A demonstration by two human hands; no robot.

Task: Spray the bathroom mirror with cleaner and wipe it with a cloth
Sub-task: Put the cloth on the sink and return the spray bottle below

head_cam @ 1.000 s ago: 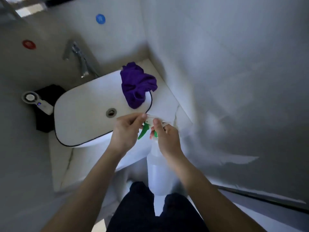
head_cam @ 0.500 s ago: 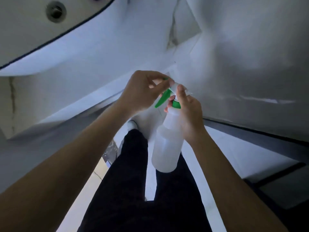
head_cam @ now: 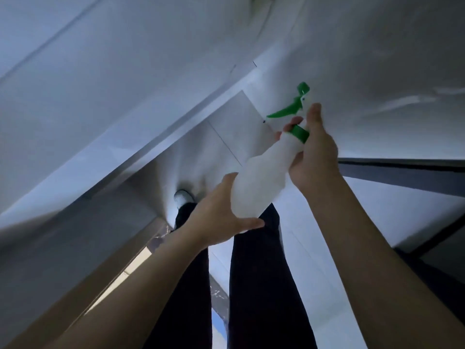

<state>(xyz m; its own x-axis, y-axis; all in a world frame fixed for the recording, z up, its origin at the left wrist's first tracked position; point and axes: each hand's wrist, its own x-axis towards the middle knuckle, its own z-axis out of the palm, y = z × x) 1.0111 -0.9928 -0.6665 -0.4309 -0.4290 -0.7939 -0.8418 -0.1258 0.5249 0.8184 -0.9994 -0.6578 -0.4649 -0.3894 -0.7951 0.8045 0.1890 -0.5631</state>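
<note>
A right hand [head_cam: 312, 157] is gripping the neck of a white spray bottle [head_cam: 261, 177], holding it tilted above dark trousers [head_cam: 254, 285], green trigger uppermost. The left hand [head_cam: 219, 217] appears to be cupping its base, thumb stretching underneath.

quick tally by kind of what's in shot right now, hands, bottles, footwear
hands: 2 (left hand at the bottle's base, right hand round its neck)
spray bottle: 1
white shoe: 1
total: 4
</note>
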